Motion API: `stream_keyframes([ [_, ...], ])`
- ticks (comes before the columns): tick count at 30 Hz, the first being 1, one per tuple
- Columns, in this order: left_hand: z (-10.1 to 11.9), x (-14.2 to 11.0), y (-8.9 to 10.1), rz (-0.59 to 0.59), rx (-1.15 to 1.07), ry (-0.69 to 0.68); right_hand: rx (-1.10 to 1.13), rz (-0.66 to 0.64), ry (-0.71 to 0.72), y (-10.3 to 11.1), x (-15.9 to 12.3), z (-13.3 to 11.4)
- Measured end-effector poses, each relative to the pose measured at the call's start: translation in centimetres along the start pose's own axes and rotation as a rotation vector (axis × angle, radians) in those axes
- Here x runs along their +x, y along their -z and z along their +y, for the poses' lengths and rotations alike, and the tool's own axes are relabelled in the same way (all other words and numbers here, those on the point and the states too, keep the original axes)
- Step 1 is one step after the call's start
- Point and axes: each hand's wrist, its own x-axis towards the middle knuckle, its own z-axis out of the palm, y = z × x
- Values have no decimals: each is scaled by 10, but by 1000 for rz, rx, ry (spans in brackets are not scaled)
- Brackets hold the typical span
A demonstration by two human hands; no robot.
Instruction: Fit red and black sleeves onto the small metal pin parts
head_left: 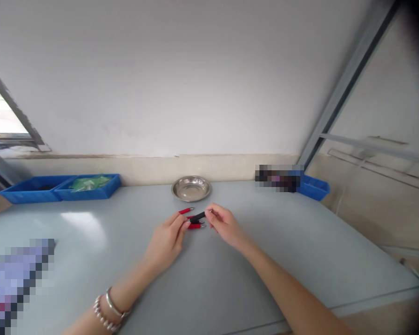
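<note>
A black pen (198,217) is held up between my two hands over the table. My left hand (168,235) grips its left end with thumb and fingers pressed together. At the other end, my right hand (223,223) pinches the tip with its fingers curled in. Below and behind the pen lie several pens on the tabletop, among them a red pen (185,211) pointing right and another red pen (197,226) nearer to me. My left hand partly hides them. Just beyond stands a round metal dish (191,189).
At the far left, two blue trays stand side by side; the right tray (87,194) holds green plastic packaging (91,183). A blue bin (313,187) sits at the back right beside a blurred-out object. Another blurred item lies at the lower left of the grey table (209,288). A wall rises behind.
</note>
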Motion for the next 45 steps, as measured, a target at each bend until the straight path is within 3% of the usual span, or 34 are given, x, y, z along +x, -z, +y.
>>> stream_keyframes([
  [6, -1, 0, 0, 22, -49, 33, -100, 35, 34, 1, 2, 6],
  [10, -1, 0, 1, 35, -25, 18, -352, 147, -6, 5, 3, 9],
  [15, 0, 0, 1, 19, 3, 2, -888, 194, -189, 12, 3, 12],
  [20, 0, 0, 1, -2, -2, -15, -1148, 73, -385, 19, 2, 20],
  [29, 1, 0, 1, -13, -18, -20, -1230, 148, -575, 39, 5, 22],
  [39, 1, -1, 0, -25, -8, -41, -1211, 116, -624, 44, 3, 27],
  [45, 0, 0, 0, -90, 3, -15, -1187, 102, -654, 45, 3, 27],
])
